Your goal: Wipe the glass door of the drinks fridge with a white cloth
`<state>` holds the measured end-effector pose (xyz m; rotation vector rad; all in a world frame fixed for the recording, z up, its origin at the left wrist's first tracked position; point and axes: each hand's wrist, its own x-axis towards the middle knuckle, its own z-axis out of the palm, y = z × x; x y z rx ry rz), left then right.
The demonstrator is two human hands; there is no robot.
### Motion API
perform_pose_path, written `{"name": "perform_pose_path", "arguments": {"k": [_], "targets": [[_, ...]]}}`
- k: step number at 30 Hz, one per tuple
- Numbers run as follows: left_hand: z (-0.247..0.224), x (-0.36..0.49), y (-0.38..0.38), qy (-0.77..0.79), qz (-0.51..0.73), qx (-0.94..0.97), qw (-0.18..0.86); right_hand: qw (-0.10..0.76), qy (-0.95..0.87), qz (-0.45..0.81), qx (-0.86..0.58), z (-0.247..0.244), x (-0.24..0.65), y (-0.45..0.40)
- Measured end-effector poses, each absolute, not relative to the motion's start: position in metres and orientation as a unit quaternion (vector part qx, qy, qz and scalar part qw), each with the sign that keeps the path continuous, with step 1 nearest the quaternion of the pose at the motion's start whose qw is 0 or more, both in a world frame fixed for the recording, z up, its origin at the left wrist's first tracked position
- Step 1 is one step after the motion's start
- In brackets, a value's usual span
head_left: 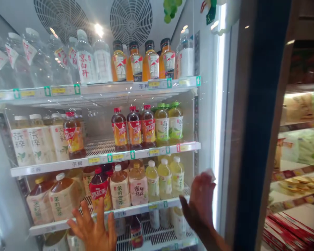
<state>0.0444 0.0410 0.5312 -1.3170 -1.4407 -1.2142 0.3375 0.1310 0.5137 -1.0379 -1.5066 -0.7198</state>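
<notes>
Left grip (92, 230): spread, before the lower shelf (143, 209), beside a red-label tea bottle (99, 190). Right grip (199, 205): pressed together, apparently pinching a white slip (210, 174).

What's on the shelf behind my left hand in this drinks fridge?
Behind your left hand, above the shelf edge, stand a red-labelled iced tea bottle and a jasmine tea bottle. Your hand covers part of the shelf edge and whatever sits directly behind the palm.
</notes>
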Motion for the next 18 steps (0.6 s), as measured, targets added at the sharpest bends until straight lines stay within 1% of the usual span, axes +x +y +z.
{"name": "perform_pose_path", "arguments": {"k": [2, 3, 6, 8, 9, 12, 14, 16, 18], "targets": [[0.527, 0.048, 0.04, -0.582, -0.482, -0.515, 0.405, 0.569, -0.626, -0.282, -0.452, 0.529, 0.342, 0.135], [0.525, 0.049, 0.039, -0.586, -0.479, -0.516, 0.401, 0.568, -0.632, -0.278, -0.448, 0.526, 0.338, 0.133], [0.518, 0.05, 0.034, -0.597, -0.469, -0.521, 0.389, 0.537, -0.686, -0.283, -0.402, 0.493, 0.309, 0.115], [0.514, 0.047, 0.028, -0.606, -0.469, -0.517, 0.382, 0.524, -0.708, -0.285, -0.378, 0.49, 0.288, 0.104], [0.513, 0.044, 0.024, -0.611, -0.47, -0.512, 0.379, 0.527, -0.707, -0.281, -0.378, 0.5, 0.28, 0.101], [0.515, 0.028, 0.011, -0.627, -0.473, -0.493, 0.374, 0.568, -0.668, -0.256, -0.407, 0.56, 0.262, 0.103], [0.517, 0.014, 0.002, -0.635, -0.473, -0.48, 0.377, 0.576, -0.663, -0.249, -0.408, 0.581, 0.247, 0.103], [0.518, -0.003, -0.007, -0.639, -0.47, -0.469, 0.39, 0.547, -0.704, -0.247, -0.379, 0.564, 0.227, 0.092], [0.518, -0.023, -0.015, -0.642, -0.46, -0.458, 0.408, 0.494, -0.766, -0.249, -0.327, 0.527, 0.204, 0.075]]}}
